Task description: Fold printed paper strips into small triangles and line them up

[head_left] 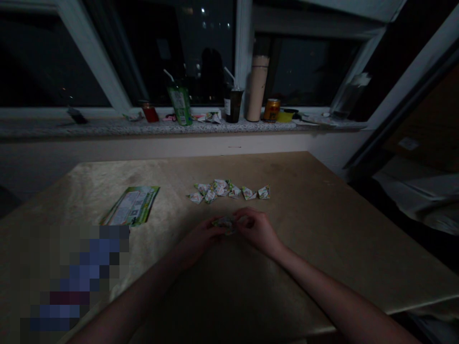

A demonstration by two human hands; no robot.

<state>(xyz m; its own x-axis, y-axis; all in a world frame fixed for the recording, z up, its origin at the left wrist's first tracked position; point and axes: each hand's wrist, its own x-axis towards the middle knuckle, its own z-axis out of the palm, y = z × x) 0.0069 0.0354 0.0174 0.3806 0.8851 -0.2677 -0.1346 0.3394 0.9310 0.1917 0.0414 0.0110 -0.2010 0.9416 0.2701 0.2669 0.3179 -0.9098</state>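
over the head feed i'm seeing a small green-and-white folded printed piece [224, 222] sitting between both hands: my left hand [201, 234] is pinching its left end, my right hand [258, 230], fingers curled nearly closed, its right.

Table [322, 229] being backed by a windowsill [211, 128]
A folded piece [225, 223] is being held between the left hand [203, 235] and the right hand [257, 229]; behind it, more folded pieces [220, 187] are being borne, with packaging [134, 205] to their left.
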